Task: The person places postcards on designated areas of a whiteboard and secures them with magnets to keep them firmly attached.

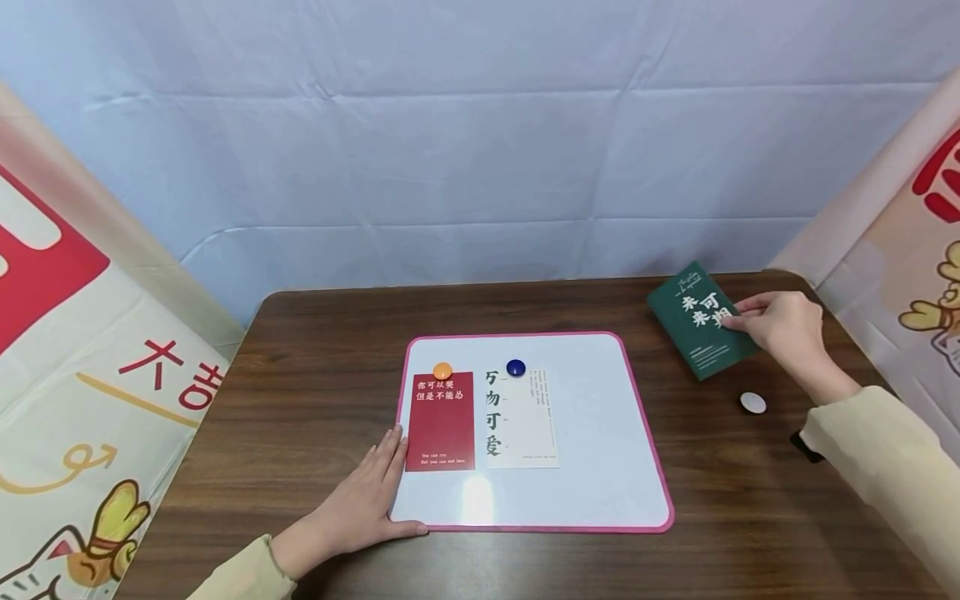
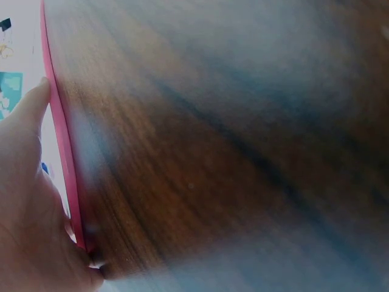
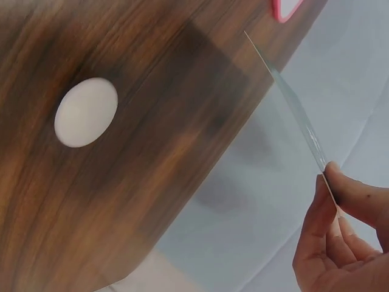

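My right hand [image 1: 787,329] pinches the right edge of a green card [image 1: 701,321] with white lettering, between thumb and fingers. In the right wrist view the card [image 3: 298,115] appears nearly edge-on, raised over the table. My left hand [image 1: 363,496] rests at the lower left corner of a pink-framed whiteboard [image 1: 600,433], fingers extended along its left edge and thumb at the bottom edge. On the board lie a red card [image 1: 442,425] under an orange round magnet [image 1: 442,372] and a white card [image 1: 532,425] under a dark blue round magnet [image 1: 516,367].
A white round magnet [image 1: 753,403] lies on the brown wooden table [image 1: 322,375], right of the board. A small black object [image 1: 807,447] sits partly behind the right sleeve. Pale cloth [image 1: 480,167] hangs behind the table, with printed cloths at both sides.
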The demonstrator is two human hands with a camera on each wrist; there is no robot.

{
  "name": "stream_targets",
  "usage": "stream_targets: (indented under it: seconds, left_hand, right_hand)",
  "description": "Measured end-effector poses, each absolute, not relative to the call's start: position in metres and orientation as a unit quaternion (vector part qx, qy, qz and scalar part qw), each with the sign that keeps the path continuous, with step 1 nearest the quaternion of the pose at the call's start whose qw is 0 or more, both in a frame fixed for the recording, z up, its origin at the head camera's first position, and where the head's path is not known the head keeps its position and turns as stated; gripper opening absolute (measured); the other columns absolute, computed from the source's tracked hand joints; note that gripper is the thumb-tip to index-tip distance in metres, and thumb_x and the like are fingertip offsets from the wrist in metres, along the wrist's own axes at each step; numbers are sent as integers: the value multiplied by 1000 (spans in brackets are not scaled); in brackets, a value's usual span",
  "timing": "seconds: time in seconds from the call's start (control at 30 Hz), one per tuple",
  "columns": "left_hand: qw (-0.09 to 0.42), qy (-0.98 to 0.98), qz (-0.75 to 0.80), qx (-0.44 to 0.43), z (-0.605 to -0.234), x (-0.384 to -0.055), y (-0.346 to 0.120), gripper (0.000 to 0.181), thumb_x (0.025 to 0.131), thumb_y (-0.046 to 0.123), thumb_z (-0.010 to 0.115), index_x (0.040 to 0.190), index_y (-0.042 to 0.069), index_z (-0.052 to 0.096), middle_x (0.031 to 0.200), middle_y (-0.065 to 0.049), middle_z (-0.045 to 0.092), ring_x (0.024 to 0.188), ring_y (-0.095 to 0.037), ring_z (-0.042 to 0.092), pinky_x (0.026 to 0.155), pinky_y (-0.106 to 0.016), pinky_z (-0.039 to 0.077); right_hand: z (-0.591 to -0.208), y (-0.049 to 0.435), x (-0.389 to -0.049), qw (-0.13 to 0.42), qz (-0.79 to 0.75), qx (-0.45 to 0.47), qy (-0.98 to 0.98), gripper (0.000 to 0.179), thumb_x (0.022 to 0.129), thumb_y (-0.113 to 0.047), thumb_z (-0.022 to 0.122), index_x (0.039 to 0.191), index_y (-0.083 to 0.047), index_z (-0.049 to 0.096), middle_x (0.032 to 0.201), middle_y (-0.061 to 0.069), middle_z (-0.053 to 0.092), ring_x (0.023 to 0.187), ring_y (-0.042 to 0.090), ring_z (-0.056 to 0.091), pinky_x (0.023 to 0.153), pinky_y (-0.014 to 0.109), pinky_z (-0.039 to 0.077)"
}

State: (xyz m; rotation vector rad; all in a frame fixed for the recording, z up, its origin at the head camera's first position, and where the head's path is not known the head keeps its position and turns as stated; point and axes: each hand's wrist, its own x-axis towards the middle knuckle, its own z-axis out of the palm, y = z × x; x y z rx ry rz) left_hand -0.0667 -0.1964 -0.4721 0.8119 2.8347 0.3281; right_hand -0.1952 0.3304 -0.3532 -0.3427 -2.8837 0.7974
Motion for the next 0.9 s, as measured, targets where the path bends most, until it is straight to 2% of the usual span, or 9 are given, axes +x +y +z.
stream_targets:
  seconds: [0.17,0.33,0.57,0.9]
  left_hand:
    - [87,952,110,271,-472,-66,-196,110,72,77,45,144,-2,17,151,-16,11,137,-29,13,107,-44,24]
    - [83,952,113,273,-471,-66,-196,111,71,76,46,143,-3,17,151,-17,11,137,-30,14,106,-44,25]
    - [82,951,112,277,-472,-66,-197,110,72,77,45,143,-2,17,151,-17,10,137,-29,13,106,-44,25]
    - [88,951,106,276,-473,-67,-197,111,72,79,41,144,-1,14,152,-15,7,138,-28,9,107,-43,23]
  right_hand:
    - [-350,319,-187,79,252,-82,-961,37,79,-24,70,93,9,66,72,15,68,84,36,57,68,41,35]
    - [-348,312,-181,83,245,-66,-964,35,78,-24,71,91,7,67,73,16,68,78,33,59,64,37,36]
    - [-346,304,-172,93,236,-45,-966,31,76,-24,73,86,5,68,70,14,68,59,10,55,58,31,36]
    - [-347,293,-161,102,236,-4,-966,26,75,-22,74,83,3,69,65,9,66,55,10,53,55,29,35]
